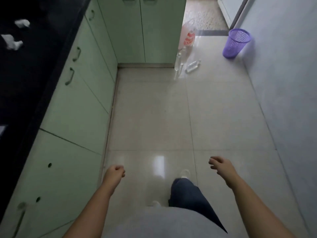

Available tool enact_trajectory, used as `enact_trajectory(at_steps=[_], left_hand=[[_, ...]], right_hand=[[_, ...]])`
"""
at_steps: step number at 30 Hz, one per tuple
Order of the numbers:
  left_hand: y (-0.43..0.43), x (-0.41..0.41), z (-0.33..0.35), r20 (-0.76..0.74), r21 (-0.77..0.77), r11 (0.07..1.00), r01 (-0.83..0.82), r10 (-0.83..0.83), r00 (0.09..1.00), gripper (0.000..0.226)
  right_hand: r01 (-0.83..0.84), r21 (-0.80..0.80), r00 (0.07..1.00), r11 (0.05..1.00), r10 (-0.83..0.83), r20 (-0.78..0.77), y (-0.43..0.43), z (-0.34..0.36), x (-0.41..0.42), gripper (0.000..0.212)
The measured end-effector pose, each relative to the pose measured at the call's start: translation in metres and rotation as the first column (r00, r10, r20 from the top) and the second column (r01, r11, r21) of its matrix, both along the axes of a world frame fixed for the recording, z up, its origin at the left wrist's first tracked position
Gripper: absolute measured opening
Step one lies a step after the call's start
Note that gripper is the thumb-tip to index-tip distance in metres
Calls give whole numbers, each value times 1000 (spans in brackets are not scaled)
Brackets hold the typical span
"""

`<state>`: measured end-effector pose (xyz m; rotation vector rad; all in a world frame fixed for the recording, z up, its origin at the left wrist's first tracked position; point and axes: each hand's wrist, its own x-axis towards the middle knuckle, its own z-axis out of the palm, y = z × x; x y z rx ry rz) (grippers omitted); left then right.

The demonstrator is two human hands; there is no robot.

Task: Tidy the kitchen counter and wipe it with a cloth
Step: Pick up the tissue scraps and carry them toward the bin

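L hand [115, 172] curled to a fist, R hand [221, 166] loose w/ fingers half bent; both empty, over the floor [154, 109]. Dark table [34, 66] runs along the left, crumpled white scraps [22, 23] on top. Purple bin [236, 42] far off by the wall.

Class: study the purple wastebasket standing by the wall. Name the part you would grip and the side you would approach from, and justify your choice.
Grip the top rim of the wastebasket, coming from above on the side away from the wall. It stands upright with its open mouth up. The body tapers towards the base, so the rim is the widest part and the easiest to hook fingers over. The wall crowds its other side.
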<state>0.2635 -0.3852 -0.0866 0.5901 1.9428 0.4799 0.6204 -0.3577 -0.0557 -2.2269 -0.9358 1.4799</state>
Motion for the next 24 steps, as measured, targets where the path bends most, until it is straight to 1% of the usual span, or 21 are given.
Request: enact_trajectory(at_steps=[3,6,8,10,12,15,18,21,24], left_hand=[[88,24,18,47,127,991,40,-46,998,10],[162,35,41,20,240,970,35,-41,999,13],[205,35,66,-10,289,957,3,0,1000,13],[247,30,90,-77,356,934,-2,32,997,10],[282,19,112,-147,400,917,-9,74,986,10],[311,-9,129,-143,482,870,-105,197,970,16],[325,-47,131,-136,500,832,-240,349,927,25],[350,-97,125,-143,507,789,-347,473,869,28],[390,-157,126,-187,534,757,-377,541,820,17]], right_hand=[[31,8,1000,999,-31,-2,77,-6,12,33],[-18,19,1000,1000,18,8,169,-7,21,33],[-84,20,996,996,84,6,234,1,18,33],[-174,40,985,984,174,9,306,11,8,33],[-277,92,960,956,273,55,377,20,-12,33],[-407,148,913,901,397,94,462,36,-66,33],[-517,187,851,835,525,12,516,53,-145,32],[-665,259,727,701,687,9,551,59,-231,32],[-748,323,618,579,786,21,580,65,-317,33]])
